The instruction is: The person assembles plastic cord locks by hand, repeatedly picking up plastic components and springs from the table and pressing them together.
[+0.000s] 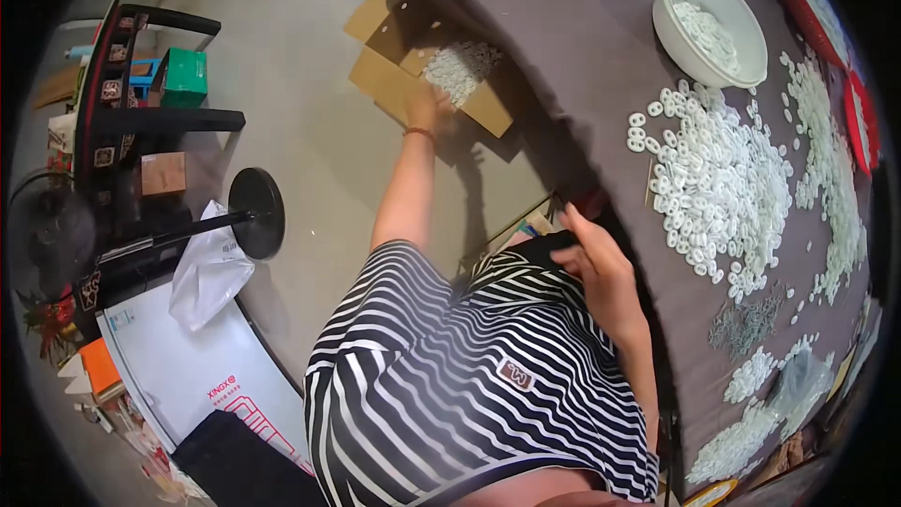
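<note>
Striped shirt (404, 394); L hand (429, 107) at box (377, 81) w/ sm. white pcs (465, 68), grip unclear; R hand (602, 272) loosely spread.

Head view: wide fisheye, looking steeply down from above
Left hand (429, 111): far from the lens
Right hand (603, 274): nearer the lens
Table (601, 56): seen from above, right of the right hand

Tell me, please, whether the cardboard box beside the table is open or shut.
Open: its flaps splay outward, and white pieces show inside.
</note>
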`<state>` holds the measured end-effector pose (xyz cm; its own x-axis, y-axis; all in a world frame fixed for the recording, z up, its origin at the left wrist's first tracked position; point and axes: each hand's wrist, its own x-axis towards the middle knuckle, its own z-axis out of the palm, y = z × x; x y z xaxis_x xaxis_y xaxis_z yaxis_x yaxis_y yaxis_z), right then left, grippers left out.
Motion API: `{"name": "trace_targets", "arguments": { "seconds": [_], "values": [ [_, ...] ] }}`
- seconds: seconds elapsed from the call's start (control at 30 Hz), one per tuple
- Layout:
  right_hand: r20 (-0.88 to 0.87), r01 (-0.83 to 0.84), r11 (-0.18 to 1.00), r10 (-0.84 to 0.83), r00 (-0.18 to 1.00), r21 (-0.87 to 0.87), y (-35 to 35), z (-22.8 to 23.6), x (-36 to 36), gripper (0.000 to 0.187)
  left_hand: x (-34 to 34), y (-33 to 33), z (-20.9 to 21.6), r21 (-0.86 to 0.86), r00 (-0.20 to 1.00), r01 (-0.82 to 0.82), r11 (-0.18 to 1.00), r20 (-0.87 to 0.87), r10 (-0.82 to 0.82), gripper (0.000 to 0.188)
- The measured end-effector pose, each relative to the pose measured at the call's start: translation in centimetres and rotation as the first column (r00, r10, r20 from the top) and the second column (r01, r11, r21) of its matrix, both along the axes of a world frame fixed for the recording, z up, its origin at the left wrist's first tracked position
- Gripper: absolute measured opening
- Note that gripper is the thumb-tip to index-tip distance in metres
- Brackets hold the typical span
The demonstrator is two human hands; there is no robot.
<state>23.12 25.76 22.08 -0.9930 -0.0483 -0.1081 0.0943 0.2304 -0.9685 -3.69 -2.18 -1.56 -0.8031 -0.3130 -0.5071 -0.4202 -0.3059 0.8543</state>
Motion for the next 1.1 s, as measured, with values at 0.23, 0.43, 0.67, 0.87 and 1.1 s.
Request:
{"name": "trace_targets", "arguments": {
  "seconds": [0.23, 0.43, 0.67, 0.87, 1.1],
  "values": [
    [0.139, -0.254, 0.965, 0.243, 0.96, 0.063, 0.0, -0.1, -0.1, 0.053, 1.5, 0.2, 4.8, -0.054, 0.96, 0.27, 0.961, -0.062, -0.273, 0.033],
    [0.031, 0.042, 0.999, -0.041, 0.999, -0.025, 2.7, 1.8, 3.1, 0.045, 12.6, 13.0, 18.9, -0.397, 0.63, 0.342, 0.851, -0.575, -0.522, 0.019],
    [-0.082, 0.462, 0.886, -0.457, 0.885, 0.044, 5.5, 1.8, 5.1, 0.039, 15.3, 22.1, 23.6, -0.863, -0.073, 0.236, 0.446, -0.473, -0.878, 0.028],
    [-0.095, 0.507, 0.862, -0.503, 0.859, 0.018, 6.5, 1.6, 7.2, 0.035, 14.3, 22.6, 23.1, -0.969, -0.103, 0.06, 0.239, -0.244, -0.964, 0.025],
    [-0.208, 0.525, 0.844, -0.496, 0.843, 0.113, 7.6, 0.8, 7.1, 0.032, 14.7, 24.3, 24.1, -0.963, -0.127, 0.115, 0.242, -0.256, -0.958, 0.024]
  ]
}}
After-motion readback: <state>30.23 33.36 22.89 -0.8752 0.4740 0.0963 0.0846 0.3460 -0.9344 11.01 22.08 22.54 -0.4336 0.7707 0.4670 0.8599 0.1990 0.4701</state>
